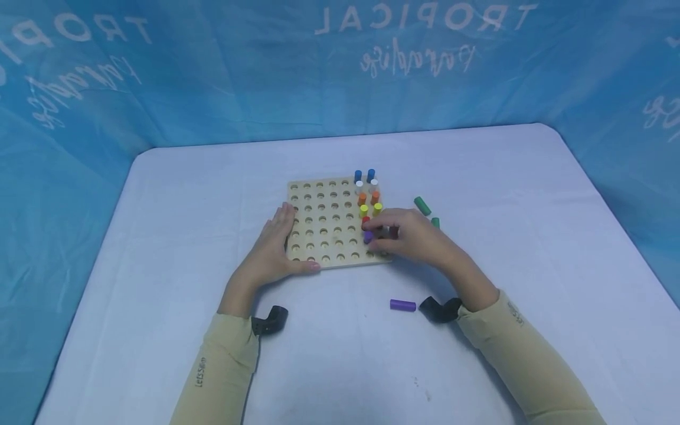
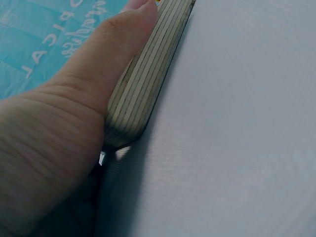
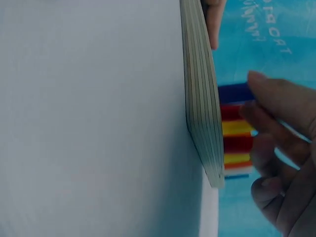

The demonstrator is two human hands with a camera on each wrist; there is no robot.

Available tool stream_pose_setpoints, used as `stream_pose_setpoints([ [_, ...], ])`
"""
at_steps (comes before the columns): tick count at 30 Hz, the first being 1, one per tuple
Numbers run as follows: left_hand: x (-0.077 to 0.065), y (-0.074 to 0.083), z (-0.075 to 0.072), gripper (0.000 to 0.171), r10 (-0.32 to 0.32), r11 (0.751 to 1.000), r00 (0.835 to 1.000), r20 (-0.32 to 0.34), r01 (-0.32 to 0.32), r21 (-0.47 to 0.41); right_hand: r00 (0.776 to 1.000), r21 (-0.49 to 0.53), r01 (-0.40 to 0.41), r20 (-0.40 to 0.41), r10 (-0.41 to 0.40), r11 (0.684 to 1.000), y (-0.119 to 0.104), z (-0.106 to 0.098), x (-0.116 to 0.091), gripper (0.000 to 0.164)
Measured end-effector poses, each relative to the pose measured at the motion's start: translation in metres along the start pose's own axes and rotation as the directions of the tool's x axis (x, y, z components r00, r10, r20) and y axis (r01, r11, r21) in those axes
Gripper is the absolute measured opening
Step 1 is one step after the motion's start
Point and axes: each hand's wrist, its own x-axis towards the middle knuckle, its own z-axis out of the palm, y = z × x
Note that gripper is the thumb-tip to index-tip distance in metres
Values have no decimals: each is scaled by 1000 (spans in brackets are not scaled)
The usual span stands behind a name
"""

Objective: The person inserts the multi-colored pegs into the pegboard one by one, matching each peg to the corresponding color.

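Note:
A pale wooden pegboard with rows of round holes lies on the table. My left hand rests against its near left corner, fingers straight along the left side and thumb along the front edge. A purple peg stands in the board's right part; my right hand pinches it between thumb and finger. That purple peg appears upright against the board in the right wrist view. Beyond it stand a red peg and pairs of yellow, orange, white and blue pegs. My right hand partly hides the near right holes.
A loose purple peg lies in front of the board. Two green pegs, one of them this green peg, lie to its right, the other partly behind my hand. A white cloth covers the table; a blue printed curtain hangs around it.

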Motion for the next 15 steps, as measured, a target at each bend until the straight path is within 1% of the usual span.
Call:
stream_pose_setpoints([
  [2, 0, 0, 0, 141, 1, 1000, 1000, 1, -1, -2, 1000, 4, 3, -3, -3, 1000, 0, -4, -2, 35],
  [5, 0, -1, 0, 141, 4, 1000, 1000, 1, -4, 0, 1000, 1, -19, -3, 19, 1000, -1, -10, -7, 32],
  [8, 0, -1, 1, 140, 1, 1000, 1000, 2, -1, 1, 998, -3, -49, 29, 49, 999, -1, -15, -14, 26],
  [10, 0, 0, 0, 140, -4, 1000, 1000, 4, 4, 2, 995, 3, -73, 73, 73, 997, 3, -16, -19, 24],
  [12, -1, 0, 0, 140, -9, 1000, 1000, 6, 9, 3, 986, 17, -91, 139, 88, 996, 8, -15, -25, 23],
  [14, -1, 0, 0, 139, -15, 1000, 1000, 8, 15, 7, 971, 34, -101, 220, 91, 994, 11, -12, -31, 25],
  [15, -1, 1, -1, 139, -17, 1000, 1000, 9, 17, 9, 960, 39, -112, 263, 98, 993, 12, -11, -34, 26],
])
